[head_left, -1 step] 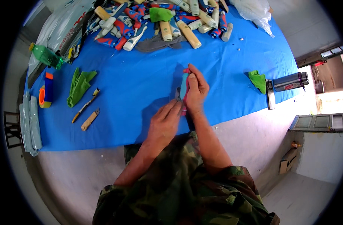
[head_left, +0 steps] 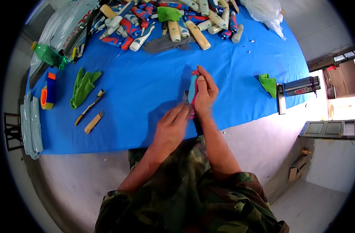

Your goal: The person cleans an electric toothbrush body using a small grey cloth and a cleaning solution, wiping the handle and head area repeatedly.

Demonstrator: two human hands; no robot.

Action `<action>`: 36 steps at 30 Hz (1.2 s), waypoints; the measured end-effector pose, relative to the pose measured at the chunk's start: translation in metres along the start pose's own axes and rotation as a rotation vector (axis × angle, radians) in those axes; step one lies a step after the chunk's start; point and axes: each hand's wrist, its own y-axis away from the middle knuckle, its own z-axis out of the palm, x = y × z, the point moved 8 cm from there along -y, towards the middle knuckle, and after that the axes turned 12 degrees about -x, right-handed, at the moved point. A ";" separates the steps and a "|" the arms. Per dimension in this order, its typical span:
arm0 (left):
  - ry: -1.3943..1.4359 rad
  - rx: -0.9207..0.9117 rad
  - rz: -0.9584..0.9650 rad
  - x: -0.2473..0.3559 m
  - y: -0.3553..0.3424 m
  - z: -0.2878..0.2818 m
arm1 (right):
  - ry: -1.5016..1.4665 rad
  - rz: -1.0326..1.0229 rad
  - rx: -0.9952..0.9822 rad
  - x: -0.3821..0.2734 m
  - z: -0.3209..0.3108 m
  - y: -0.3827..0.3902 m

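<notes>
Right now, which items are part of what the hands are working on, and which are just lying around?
In hand:
- blue-and-pink toothbrush handle, gripped by right hand
- left hand at its lower end

Lying about:
- pile of toothbrush handles
- green cloth
- utility knife
- green bottle
- dark flask
- small green rag

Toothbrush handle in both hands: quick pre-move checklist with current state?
1. Right hand grips the handle: ok.
2. Left hand touches its lower end: ok.
3. Handle held over the blue cloth, away from the pile: ok.
4. Cutter and brush lie at the left, untouched: ok.
5. Handle opened or intact: cannot tell, fingers cover it.
</notes>
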 end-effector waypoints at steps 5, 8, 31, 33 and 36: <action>-0.036 -0.038 0.048 0.008 0.008 -0.002 | -0.086 0.017 -0.001 -0.005 0.003 0.000; -0.022 -0.061 0.048 0.008 0.013 -0.004 | -0.037 -0.009 0.006 -0.002 0.002 -0.002; 0.200 0.173 0.046 -0.010 -0.053 -0.009 | -0.072 0.090 -0.027 0.004 0.001 0.000; 0.176 0.162 0.062 -0.009 -0.048 -0.007 | -0.066 0.075 -0.017 0.000 0.002 -0.001; 0.161 0.126 0.054 -0.009 -0.041 -0.004 | -0.089 0.110 -0.017 -0.001 0.002 0.000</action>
